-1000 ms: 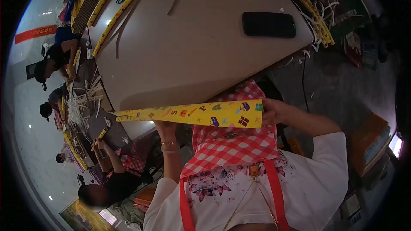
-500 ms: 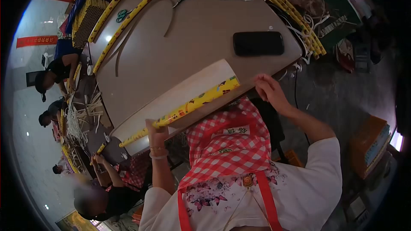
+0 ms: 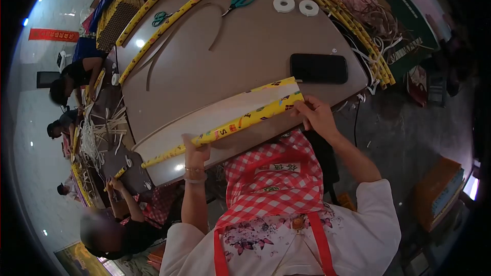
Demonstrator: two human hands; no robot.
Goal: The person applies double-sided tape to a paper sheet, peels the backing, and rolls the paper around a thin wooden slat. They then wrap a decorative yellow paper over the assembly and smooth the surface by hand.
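A yellow patterned paper roll (image 3: 240, 122) lies slantwise along the near table edge, with its sheet partly unrolled and the white inner side (image 3: 215, 115) facing up. My left hand (image 3: 197, 152) is closed around the roll left of its middle, thumb on top. At the roll's right end, my right hand (image 3: 314, 115) has its fingertips closed on the paper edge. A narrow yellow strip of the sheet's printed side shows along its far right edge.
A black phone (image 3: 318, 68) lies beyond my right hand. Farther off are teal scissors (image 3: 240, 1), small scissors (image 3: 161, 18), white tape rolls (image 3: 284, 4) and finished yellow rolls (image 3: 174, 28). A co-worker (image 3: 123, 230) sits at the left, with others beyond.
My right hand has come left from beside the table edge onto the roll's right end. The sheet's far edge now curls, showing yellow. My left hand stays on the roll.
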